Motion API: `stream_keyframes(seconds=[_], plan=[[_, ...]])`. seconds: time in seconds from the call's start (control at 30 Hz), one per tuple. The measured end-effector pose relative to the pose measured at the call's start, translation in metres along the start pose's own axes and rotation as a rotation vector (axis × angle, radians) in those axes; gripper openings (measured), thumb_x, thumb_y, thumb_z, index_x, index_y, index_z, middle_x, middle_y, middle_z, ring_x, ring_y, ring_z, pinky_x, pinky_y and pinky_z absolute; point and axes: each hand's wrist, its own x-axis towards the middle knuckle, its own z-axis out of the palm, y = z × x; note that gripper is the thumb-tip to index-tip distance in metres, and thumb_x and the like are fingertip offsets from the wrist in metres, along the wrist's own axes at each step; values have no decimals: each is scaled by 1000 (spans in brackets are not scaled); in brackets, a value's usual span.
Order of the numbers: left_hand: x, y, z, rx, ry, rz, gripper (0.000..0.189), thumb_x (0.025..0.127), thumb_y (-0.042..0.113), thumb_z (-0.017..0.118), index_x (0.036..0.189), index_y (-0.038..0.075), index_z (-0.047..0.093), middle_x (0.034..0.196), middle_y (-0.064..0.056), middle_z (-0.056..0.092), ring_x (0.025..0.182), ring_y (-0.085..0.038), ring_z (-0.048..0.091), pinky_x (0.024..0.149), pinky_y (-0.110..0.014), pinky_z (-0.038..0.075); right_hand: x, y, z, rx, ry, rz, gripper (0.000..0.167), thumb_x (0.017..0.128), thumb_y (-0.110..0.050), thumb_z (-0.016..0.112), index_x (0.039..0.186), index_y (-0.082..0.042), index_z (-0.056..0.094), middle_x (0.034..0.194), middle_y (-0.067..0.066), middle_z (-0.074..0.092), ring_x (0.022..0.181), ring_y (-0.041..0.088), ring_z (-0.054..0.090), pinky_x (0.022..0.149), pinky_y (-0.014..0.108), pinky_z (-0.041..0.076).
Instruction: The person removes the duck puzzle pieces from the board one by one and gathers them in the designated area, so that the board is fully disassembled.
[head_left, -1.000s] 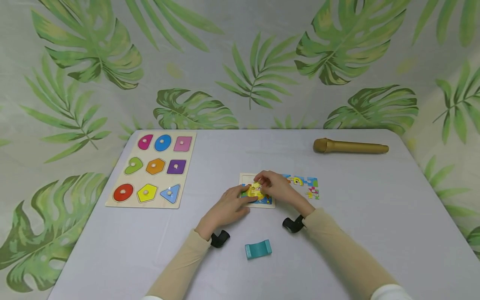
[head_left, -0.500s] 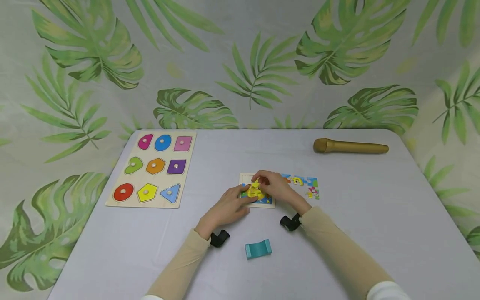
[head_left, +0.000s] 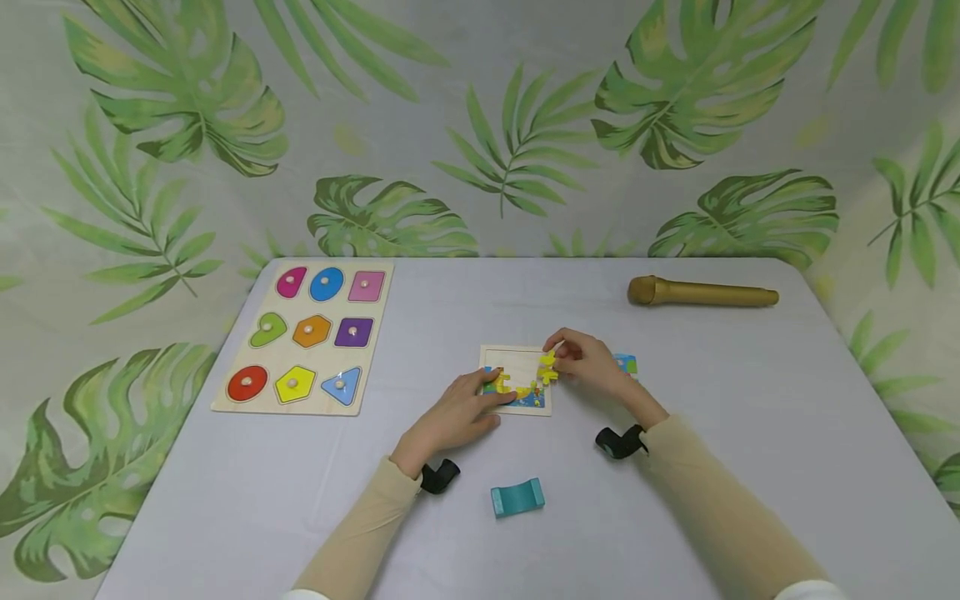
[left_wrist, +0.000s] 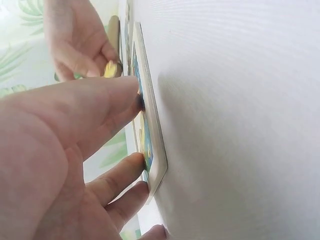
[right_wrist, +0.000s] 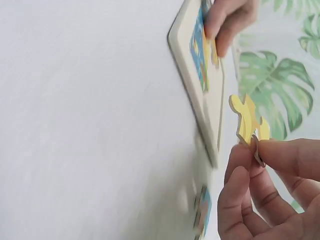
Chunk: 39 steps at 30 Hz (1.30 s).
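My left hand [head_left: 453, 412] rests on the left side of a small wooden jigsaw tray [head_left: 517, 356], its fingers stretched over the pieces along the lower part. In the left wrist view, the thumb and fingertips press at the edge of the tray [left_wrist: 156, 125]. Thumb and fingers of my right hand [head_left: 592, 364] pinch a yellow jigsaw piece [right_wrist: 246, 120], raised at the right edge of the tray. Bare wood shows in the tray's upper and middle part; blue and yellow pieces [head_left: 530, 398] fill the bottom. The left fingers hide some of them.
Blue and green loose jigsaw pieces [head_left: 626, 363] lie right of the tray, partly behind the right hand. A shape-knob board [head_left: 318, 358] lies at the left. A brown microphone [head_left: 701, 293] is at the back right. Nearer the front sits a teal curved block [head_left: 517, 498].
My right hand has moved right from the middle of the tray, lifting the yellow piece out and leaving bare wood there. The left hand has stayed in place.
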Motion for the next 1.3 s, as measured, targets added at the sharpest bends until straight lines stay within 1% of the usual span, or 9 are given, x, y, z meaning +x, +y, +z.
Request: stream_keyframes(seconds=[0.17,0.37,0.47,0.57,0.67,0.8,1.0,1.1,1.3], plan=[[0,1,0,-11,-1,-11,39,96,20,58,135,16,57,150,-17,31,137,-35,28,111,-46,22,-15,12,-21,-27,35,33,18,89,1,60,108,0,61,87,11,55,74,22,55,60,27,47],[-1,0,1,-7,7,1,39,96,20,58,135,15,57,150,-18,31,136,-36,28,111,-46,22,-33,25,-41,-52,61,61,20,90,-1,60,110,0,61,91,12,55,84,26,58,64,27,47],[-1,1,1,-22,7,-5,39,96,20,58,135,15,57,150,-19,31,136,-37,28,111,-46,22,-39,30,-48,-65,69,75,22,90,-1,60,112,1,61,91,12,56,84,25,59,65,27,47],[-2,1,1,-26,8,-9,39,96,20,59,135,15,57,149,-19,31,136,-37,28,111,-46,21,-43,34,-53,-55,74,94,23,90,0,59,113,3,59,91,13,57,81,24,60,64,28,50],[-2,2,1,-21,11,-4,39,96,19,59,134,15,58,149,-20,32,136,-37,28,111,-45,21,-46,36,-56,-58,79,105,24,90,0,59,113,5,58,90,13,58,79,23,59,62,28,51],[-2,2,1,-24,8,-7,39,96,19,59,135,15,57,149,-20,32,136,-36,28,112,-45,21,-48,38,-57,-64,80,112,22,91,-1,59,112,5,58,90,12,59,80,22,59,63,27,51],[-2,2,0,-36,9,-12,39,96,18,59,134,15,58,149,-19,32,137,-36,27,112,-45,20,-51,34,-55,-58,68,100,20,90,1,60,109,6,60,88,13,59,79,23,56,62,26,50],[-2,2,0,-40,13,-12,39,95,19,60,134,15,58,150,-18,32,137,-36,27,112,-45,20,-49,37,-53,-89,72,85,19,89,0,62,107,4,61,88,11,59,78,22,54,61,24,47],[-2,2,1,-46,19,-15,39,95,19,60,134,15,58,149,-18,32,137,-36,27,112,-45,20,-45,34,-47,-183,78,40,15,89,1,61,104,2,64,85,7,59,76,21,52,61,25,44]])
